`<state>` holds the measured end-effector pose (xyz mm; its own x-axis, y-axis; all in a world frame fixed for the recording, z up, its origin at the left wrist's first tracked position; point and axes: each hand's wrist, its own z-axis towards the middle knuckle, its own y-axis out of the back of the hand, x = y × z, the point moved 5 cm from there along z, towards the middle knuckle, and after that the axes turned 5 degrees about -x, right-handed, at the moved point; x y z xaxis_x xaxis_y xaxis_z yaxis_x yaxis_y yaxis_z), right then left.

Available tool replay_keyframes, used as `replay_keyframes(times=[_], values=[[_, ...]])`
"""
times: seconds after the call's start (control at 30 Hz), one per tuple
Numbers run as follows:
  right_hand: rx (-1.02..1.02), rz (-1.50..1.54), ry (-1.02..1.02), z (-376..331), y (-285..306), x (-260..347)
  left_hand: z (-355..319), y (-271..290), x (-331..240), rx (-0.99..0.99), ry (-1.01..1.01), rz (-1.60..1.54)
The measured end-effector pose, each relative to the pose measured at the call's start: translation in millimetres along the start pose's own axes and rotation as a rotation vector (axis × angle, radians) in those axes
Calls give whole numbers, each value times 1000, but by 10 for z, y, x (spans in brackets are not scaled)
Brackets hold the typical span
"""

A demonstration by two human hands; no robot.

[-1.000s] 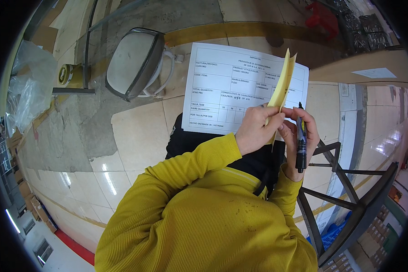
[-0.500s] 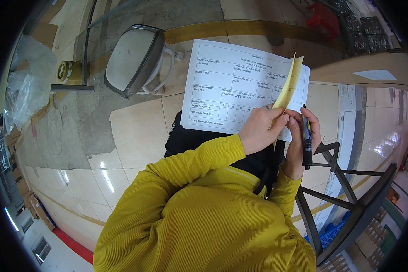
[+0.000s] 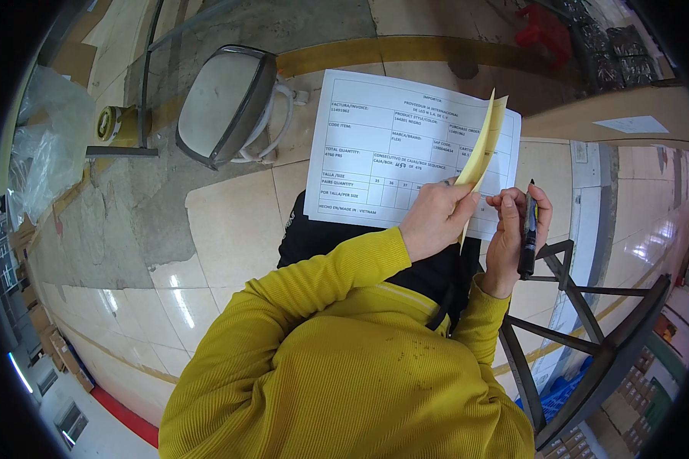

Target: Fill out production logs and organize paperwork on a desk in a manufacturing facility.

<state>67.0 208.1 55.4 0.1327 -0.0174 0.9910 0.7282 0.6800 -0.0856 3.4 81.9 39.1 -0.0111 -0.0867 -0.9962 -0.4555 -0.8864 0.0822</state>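
Matt white paper on the printed form [image 3: 390, 145], thin enough to curl a little at its edges. Pinched in the left hand [image 3: 435, 222], a pale yellow sheet [image 3: 482, 149], paper too, soft and bending. The right hand [image 3: 513, 237] grips a marker [image 3: 528, 229] in smooth black plastic with a slight sheen. Ribbed knit cloth on the mustard sleeve [image 3: 337, 268], matt and a bit speckled. Below, glossy cream floor tiles [image 3: 230, 229] catch the lights, next to rough grey concrete [image 3: 115, 222]. Dark matt metal on the frame [image 3: 589, 336].
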Motion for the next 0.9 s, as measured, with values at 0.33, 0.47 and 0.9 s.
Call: replay_keyframes(times=[0.33, 0.47, 0.9], values=[[-152, 96, -29, 27, 263, -40, -145, 514, 220, -8, 231, -326], [-185, -2, -24, 43, 144, -45, -202, 739, 316, -77, 258, -292], [-179, -276, 144, 39, -184, -320, -233, 855, 574, -129, 421, -706]])
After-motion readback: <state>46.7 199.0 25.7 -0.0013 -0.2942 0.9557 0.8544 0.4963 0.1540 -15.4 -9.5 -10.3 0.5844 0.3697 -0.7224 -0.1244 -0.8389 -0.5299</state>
